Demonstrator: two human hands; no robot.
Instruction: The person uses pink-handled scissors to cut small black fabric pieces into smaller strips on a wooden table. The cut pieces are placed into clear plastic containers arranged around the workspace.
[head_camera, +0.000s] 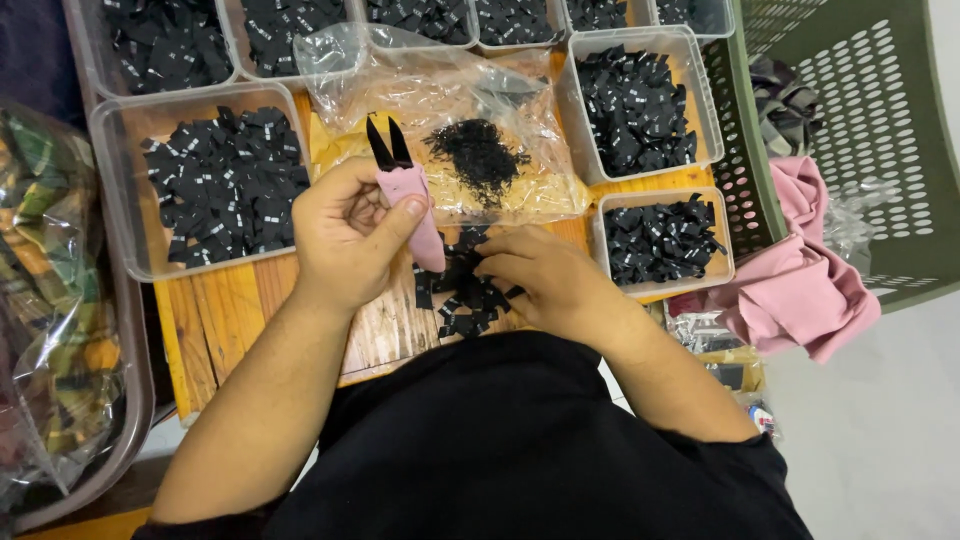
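Wooden counter (225, 320) carried everything; pale floor (880, 420) showed to its right. Landmark: loose pile of black labels (465, 290) on the counter, directly in front of the person.

Right hand (545, 280) lay palm down on the pile's right side, fingers curled into the labels; couldn't tell whether it gripped one. Left hand (345, 230) sat just left of the pile, closed around pink thread snips (405, 190), thumb pressed on the handle, black blades pointing away from the person with a small gap between the tips. Snip handle reached down to the pile's upper left edge.

Left of the pile: clear plastic tray (125, 200), rectangular, holding black folded labels with small white marks. Right of the pile: smaller clear tray (728, 262) with the same black labels; bigger tray (575, 120) beyond it, also full.

Just beyond the pile: crumpled clear plastic bag (420, 90) lying flat, heap of fine black trimmings (480, 155) on it. Farther back: row of clear trays (170, 45) of black labels along the counter's far edge.

Far right of the pile: pink cloth (800, 290) draped out of an olive-green perforated basket (880, 130). Far left: clear-wrapped bundle of camouflage fabric (50, 300).
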